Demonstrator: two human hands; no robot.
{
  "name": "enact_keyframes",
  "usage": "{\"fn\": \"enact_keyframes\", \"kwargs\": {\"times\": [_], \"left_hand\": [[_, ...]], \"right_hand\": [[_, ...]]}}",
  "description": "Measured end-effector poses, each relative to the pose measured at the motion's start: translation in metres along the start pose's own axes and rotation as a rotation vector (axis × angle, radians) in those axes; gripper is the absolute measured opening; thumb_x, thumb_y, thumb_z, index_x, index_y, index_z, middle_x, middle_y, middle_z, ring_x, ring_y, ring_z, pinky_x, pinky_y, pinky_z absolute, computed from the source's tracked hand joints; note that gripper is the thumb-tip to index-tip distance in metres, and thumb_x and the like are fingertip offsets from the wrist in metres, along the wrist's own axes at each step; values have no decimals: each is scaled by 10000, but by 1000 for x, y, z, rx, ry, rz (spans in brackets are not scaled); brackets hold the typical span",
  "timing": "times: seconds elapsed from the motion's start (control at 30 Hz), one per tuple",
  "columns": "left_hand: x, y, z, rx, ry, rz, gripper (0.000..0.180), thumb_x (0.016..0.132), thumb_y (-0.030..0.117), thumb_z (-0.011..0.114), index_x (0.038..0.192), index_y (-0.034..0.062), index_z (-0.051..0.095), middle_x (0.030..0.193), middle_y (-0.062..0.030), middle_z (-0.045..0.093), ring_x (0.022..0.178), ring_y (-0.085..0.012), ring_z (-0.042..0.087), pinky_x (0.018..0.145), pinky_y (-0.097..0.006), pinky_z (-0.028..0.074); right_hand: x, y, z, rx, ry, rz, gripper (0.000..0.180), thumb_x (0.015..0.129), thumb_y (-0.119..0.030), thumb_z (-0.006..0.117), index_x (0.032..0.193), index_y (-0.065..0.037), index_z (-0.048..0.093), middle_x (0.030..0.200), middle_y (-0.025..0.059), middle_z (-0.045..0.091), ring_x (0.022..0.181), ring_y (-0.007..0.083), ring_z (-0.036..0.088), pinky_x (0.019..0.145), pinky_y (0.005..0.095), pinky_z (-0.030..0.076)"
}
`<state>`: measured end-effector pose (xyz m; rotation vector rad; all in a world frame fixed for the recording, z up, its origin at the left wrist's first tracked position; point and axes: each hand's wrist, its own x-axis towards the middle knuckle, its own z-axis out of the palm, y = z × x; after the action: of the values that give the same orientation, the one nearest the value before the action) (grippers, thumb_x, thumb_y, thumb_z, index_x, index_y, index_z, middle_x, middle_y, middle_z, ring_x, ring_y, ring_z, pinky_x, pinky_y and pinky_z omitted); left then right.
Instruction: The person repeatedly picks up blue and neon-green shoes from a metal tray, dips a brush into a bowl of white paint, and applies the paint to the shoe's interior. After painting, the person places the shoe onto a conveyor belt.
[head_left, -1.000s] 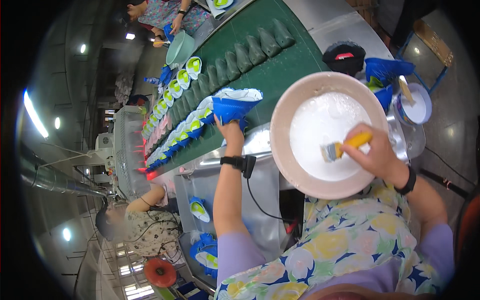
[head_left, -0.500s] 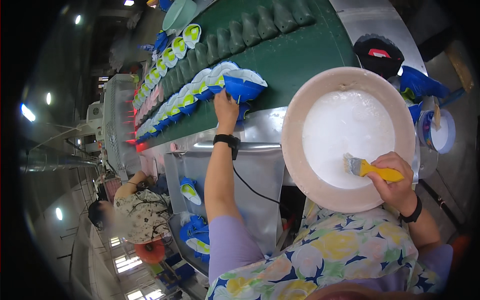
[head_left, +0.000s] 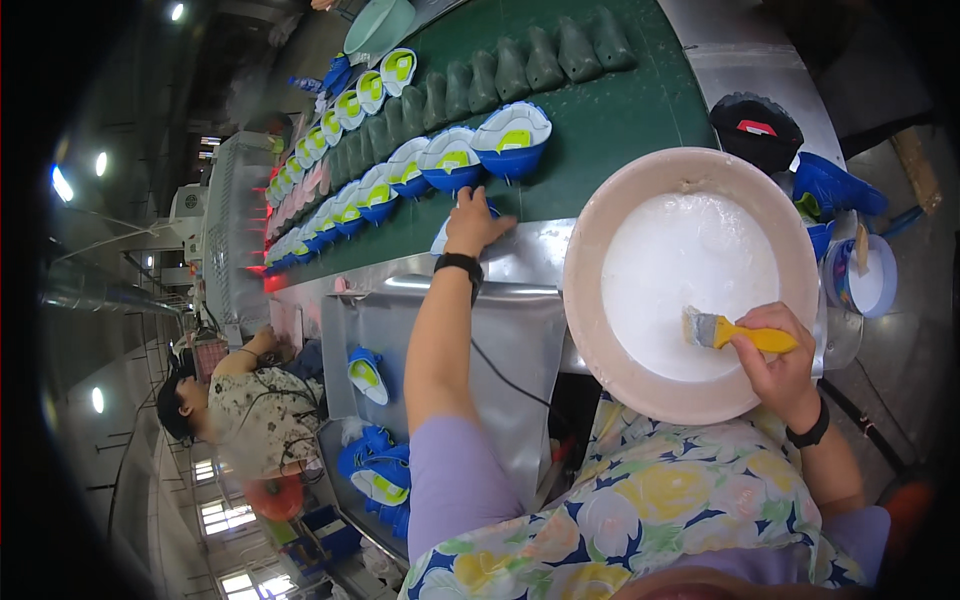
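My left hand (head_left: 474, 224) is over the near edge of the green belt (head_left: 640, 120), its fingers apart and thumb stretched to the right. Partly hidden beneath it is a blue and white shoe upper (head_left: 439, 238); whether the fingers touch it, I cannot tell. Just beyond stands a row of blue shoe uppers with white linings and lime-green patches, the nearest upper (head_left: 512, 140) at the right end. In my right hand (head_left: 778, 350) is a yellow-handled paintbrush (head_left: 755, 337), gripped by the handle. Its bristles meet the white liquid (head_left: 690, 265) inside a pinkish basin (head_left: 590, 340).
Dark green shoe lasts (head_left: 544, 62) line the belt beyond the uppers. Right of the basin are a black container (head_left: 757, 135), blue uppers (head_left: 838, 185) and a small tub (head_left: 873, 275). More uppers (head_left: 375, 460) lie at lower left, near another person (head_left: 265, 415).
My left hand has let go of the end upper, which now stands turned in the row, and has moved slightly right and nearer. My right hand still holds the brush in the basin.
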<state>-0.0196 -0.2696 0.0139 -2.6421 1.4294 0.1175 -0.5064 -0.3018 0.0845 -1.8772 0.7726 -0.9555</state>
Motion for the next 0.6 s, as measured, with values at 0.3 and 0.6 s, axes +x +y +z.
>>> {"fn": "enact_keyframes", "kwargs": {"times": [0.3, 0.6], "left_hand": [[-109, -82, -65, -929, 844, -218, 538, 813, 89, 616, 1319, 16, 448, 1243, -152, 522, 1132, -265, 545, 934, -400, 459], [-313, -39, 58, -1047, 568, -756, 703, 829, 8, 591, 1459, 106, 295, 1312, -146, 493, 1161, -316, 543, 963, -453, 476]], "right_hand": [[-2, -1, 4, 22, -18, 55, 126, 838, -47, 709, 909, -13, 611, 843, 99, 650, 761, 201, 650, 696, 292, 496], [8, -3, 10, 193, -100, 225, 155, 891, -126, 691, 968, -12, 620, 835, 69, 642, 732, 125, 629, 646, 238, 481]]}}
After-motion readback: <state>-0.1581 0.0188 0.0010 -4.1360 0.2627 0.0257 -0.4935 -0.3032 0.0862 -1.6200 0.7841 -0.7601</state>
